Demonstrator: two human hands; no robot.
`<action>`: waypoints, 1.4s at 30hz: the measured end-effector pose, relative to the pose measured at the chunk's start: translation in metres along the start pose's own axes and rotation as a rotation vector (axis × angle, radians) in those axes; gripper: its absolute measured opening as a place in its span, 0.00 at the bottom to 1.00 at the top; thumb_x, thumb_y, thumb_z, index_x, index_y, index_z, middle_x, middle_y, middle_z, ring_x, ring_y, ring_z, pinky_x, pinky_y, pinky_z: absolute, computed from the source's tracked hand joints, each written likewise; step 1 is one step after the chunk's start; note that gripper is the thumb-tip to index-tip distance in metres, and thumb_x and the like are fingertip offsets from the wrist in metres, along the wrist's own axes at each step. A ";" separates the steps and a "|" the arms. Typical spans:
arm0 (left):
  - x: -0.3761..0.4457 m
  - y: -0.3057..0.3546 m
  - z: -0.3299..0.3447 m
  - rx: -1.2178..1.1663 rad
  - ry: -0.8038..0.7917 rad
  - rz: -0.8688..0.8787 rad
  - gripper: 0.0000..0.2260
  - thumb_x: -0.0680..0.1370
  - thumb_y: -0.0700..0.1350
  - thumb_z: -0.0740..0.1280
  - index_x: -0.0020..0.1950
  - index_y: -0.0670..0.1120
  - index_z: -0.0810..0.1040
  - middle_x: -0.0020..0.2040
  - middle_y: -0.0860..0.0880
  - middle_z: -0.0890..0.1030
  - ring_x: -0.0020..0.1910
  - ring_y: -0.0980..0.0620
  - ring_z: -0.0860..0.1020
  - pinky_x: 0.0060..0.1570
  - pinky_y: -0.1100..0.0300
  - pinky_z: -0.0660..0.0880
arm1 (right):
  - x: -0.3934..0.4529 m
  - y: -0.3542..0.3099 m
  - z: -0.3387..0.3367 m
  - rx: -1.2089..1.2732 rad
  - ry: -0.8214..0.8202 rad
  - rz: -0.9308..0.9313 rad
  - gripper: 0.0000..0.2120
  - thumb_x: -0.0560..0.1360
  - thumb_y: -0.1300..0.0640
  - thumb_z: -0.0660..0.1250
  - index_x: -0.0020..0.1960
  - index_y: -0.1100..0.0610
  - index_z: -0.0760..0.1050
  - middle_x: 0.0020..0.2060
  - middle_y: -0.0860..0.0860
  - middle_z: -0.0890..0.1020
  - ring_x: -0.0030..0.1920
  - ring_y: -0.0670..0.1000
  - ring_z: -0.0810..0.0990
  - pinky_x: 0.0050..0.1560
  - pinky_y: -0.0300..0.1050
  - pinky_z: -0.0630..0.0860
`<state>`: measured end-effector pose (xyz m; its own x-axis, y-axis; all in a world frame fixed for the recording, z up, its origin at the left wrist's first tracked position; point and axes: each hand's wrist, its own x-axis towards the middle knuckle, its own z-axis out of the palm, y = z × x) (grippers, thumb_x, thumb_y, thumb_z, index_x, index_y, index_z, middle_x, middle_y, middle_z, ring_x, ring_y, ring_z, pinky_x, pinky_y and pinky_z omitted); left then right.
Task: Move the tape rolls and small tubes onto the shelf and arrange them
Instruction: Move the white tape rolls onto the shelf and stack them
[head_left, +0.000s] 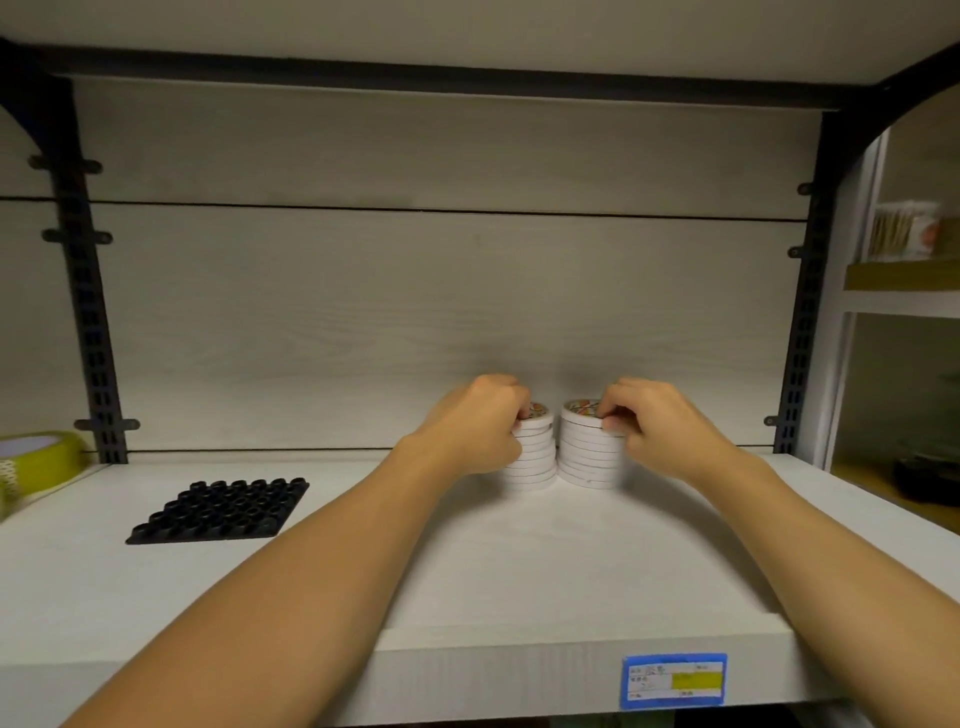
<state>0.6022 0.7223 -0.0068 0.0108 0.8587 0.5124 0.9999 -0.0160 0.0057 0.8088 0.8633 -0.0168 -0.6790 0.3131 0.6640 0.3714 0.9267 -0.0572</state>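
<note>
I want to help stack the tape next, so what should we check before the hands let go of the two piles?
1. Left hand grips the left stack of tape rolls: ok.
2. Right hand grips the right stack of tape rolls: ok.
3. Both stacks stand on the shelf board: ok.
4. Left stack straight: not ok, its rolls sit unevenly.
5. Stacks close together: ok, touching at the bottom.
6. Black tray of small tubes out of the way: ok.

White shelf (519, 571) carries two tape-roll stacks (589, 457), side by side — plus a black tray (223, 512).
</note>
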 end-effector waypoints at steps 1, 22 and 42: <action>0.000 0.001 -0.001 0.002 -0.002 -0.001 0.09 0.69 0.36 0.63 0.47 0.45 0.77 0.48 0.49 0.76 0.48 0.44 0.76 0.44 0.49 0.78 | 0.000 -0.001 -0.001 0.005 -0.003 0.005 0.08 0.72 0.68 0.68 0.44 0.56 0.80 0.39 0.45 0.77 0.41 0.49 0.76 0.43 0.43 0.70; -0.105 0.039 -0.076 0.105 0.059 -0.217 0.13 0.77 0.46 0.64 0.60 0.49 0.78 0.57 0.51 0.79 0.55 0.48 0.77 0.56 0.48 0.77 | -0.053 -0.081 -0.062 -0.120 -0.049 -0.103 0.15 0.74 0.54 0.65 0.60 0.54 0.73 0.54 0.50 0.75 0.55 0.53 0.74 0.51 0.54 0.77; -0.321 0.031 -0.209 0.468 0.001 -0.649 0.12 0.80 0.47 0.64 0.63 0.49 0.76 0.59 0.50 0.78 0.51 0.50 0.76 0.49 0.53 0.78 | -0.050 -0.258 -0.059 0.018 -0.165 -0.272 0.20 0.75 0.48 0.65 0.65 0.52 0.72 0.61 0.49 0.77 0.60 0.53 0.76 0.56 0.52 0.77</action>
<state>0.6274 0.3394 0.0085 -0.5752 0.6221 0.5311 0.7079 0.7040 -0.0580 0.7849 0.5966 0.0089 -0.8462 0.0810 0.5266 0.1513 0.9842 0.0919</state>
